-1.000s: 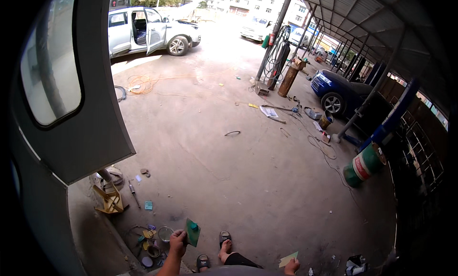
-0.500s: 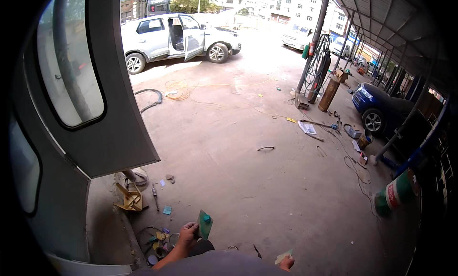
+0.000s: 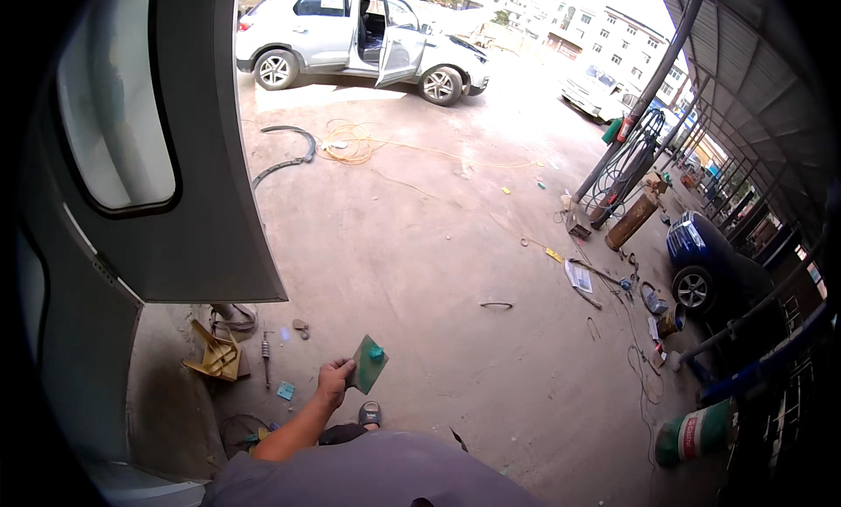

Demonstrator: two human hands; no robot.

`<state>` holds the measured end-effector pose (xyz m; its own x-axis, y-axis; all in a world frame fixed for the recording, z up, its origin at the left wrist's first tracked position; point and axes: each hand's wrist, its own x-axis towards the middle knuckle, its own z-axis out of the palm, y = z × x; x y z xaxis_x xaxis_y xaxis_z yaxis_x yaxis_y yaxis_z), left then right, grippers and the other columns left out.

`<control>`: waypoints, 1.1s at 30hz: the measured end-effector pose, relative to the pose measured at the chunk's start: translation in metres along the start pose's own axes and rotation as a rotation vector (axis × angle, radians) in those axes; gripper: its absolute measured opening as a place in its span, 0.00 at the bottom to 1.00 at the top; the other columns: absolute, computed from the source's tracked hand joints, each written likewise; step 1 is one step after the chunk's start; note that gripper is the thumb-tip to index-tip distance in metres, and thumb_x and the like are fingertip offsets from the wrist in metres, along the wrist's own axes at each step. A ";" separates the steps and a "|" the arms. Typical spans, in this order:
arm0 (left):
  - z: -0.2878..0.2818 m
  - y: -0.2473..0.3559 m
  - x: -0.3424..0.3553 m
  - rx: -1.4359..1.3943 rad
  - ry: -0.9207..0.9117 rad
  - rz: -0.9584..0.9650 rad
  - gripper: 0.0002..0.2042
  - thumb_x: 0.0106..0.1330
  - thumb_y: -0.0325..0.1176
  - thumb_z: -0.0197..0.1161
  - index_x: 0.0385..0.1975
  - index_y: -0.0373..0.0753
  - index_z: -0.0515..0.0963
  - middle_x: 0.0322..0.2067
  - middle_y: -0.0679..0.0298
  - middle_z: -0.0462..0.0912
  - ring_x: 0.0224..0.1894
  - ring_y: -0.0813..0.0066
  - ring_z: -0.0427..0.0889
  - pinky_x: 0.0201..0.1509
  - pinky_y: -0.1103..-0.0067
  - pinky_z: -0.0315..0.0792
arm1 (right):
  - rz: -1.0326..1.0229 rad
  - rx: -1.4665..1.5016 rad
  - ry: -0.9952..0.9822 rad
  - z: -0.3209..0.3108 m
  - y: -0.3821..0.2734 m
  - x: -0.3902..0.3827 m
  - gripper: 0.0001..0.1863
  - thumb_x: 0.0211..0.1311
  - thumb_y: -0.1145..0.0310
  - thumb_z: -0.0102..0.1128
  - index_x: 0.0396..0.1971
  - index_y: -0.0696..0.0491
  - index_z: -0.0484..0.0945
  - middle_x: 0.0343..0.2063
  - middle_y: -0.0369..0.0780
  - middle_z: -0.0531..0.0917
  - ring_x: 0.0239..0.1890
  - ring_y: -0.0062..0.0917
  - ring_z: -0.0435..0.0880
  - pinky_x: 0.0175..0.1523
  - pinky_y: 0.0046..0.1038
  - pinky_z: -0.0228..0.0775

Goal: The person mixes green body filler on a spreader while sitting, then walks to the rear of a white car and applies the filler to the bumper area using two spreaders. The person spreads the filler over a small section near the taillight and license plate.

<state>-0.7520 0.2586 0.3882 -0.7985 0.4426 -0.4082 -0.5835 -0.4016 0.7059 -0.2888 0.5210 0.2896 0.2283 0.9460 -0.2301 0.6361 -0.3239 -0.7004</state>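
Left hand point(image 3: 333, 382) pinches the green card point(image 3: 367, 365) at its seven o'clock corner, fingers closed; best keep it flat; right hand unseen.

Grey shirt point(image 3: 368, 476), bare forearm point(image 3: 293, 428), sandal point(image 3: 370, 413)

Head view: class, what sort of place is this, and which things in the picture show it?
Probably an open-air vehicle repair yard: a grey open vehicle door, a silver car with doors open, and upright gas cylinders beside coiled hoses on bare concrete.
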 end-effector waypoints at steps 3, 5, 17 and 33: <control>-0.001 0.047 0.046 0.013 0.061 0.095 0.07 0.70 0.28 0.61 0.39 0.30 0.80 0.32 0.61 0.85 0.29 0.74 0.84 0.34 0.76 0.82 | 0.010 -0.075 -0.024 0.029 -0.037 -0.015 0.16 0.67 0.68 0.50 0.37 0.68 0.79 0.31 0.52 0.85 0.33 0.43 0.85 0.40 0.41 0.75; -0.014 0.064 0.073 0.044 0.125 0.155 0.07 0.70 0.28 0.61 0.39 0.30 0.80 0.32 0.61 0.85 0.29 0.74 0.84 0.34 0.77 0.82 | -0.009 -0.102 -0.046 0.051 -0.064 -0.013 0.15 0.68 0.68 0.50 0.37 0.67 0.79 0.31 0.52 0.85 0.33 0.43 0.85 0.40 0.41 0.75; -0.034 0.121 0.165 -0.111 0.312 0.162 0.06 0.72 0.29 0.59 0.41 0.34 0.79 0.33 0.63 0.85 0.31 0.73 0.85 0.35 0.75 0.82 | -0.181 -0.188 -0.220 0.227 -0.208 0.053 0.18 0.69 0.64 0.51 0.36 0.68 0.78 0.33 0.56 0.84 0.35 0.46 0.84 0.43 0.41 0.73; 0.021 0.270 0.459 -0.135 0.364 0.102 0.11 0.72 0.27 0.58 0.49 0.30 0.76 0.40 0.60 0.84 0.40 0.71 0.84 0.44 0.73 0.80 | 0.023 0.213 -0.638 0.649 -0.540 0.055 0.15 0.71 0.64 0.51 0.40 0.63 0.76 0.30 0.43 0.82 0.27 0.31 0.82 0.30 0.32 0.73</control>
<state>-1.2730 0.3700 0.4032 -0.8396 0.0916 -0.5355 -0.4933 -0.5414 0.6809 -1.0981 0.7566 0.2168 -0.2822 0.7826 -0.5550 0.4623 -0.3959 -0.7934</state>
